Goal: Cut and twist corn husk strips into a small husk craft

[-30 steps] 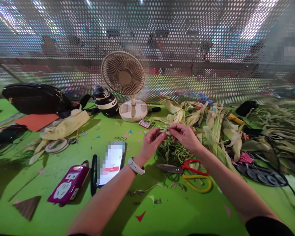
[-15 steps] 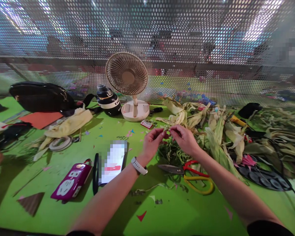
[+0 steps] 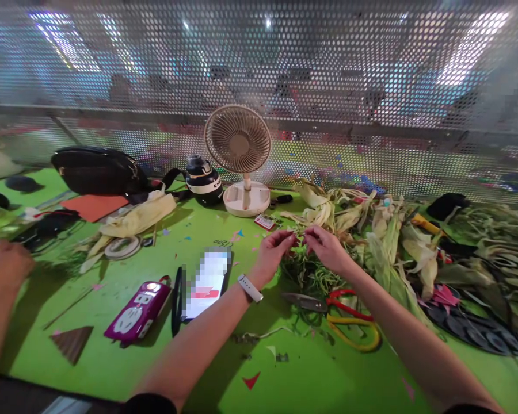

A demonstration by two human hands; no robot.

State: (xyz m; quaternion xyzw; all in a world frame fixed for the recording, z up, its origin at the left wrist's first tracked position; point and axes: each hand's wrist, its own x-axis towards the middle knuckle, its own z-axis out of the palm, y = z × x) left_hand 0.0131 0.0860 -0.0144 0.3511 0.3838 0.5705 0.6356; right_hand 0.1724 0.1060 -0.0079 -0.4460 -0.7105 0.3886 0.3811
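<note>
My left hand (image 3: 273, 257), with a white band on the wrist, pinches a small piece of green plant (image 3: 299, 233) between thumb and fingers. Close beside it, my right hand (image 3: 326, 248) has its fingertips closed on the same bit of plant. Both hands are raised over a pile of thin green stems (image 3: 313, 273) on the green table. Scissors (image 3: 328, 305) with one red and one yellow handle lie just in front of the pile. Dry corn husks (image 3: 386, 238) spread to the right of my hands.
A fan (image 3: 239, 144) and a black bottle (image 3: 205, 183) stand at the back before a perforated metal screen (image 3: 349, 52). A phone (image 3: 208, 282) and purple case (image 3: 138, 310) lie left of my forearm. Another person's hand (image 3: 8, 267) is at the left edge.
The view has shifted left and slightly up, so things sit farther right. The other person's hand shows more. My fingertips remain close together at the plant piece.
</note>
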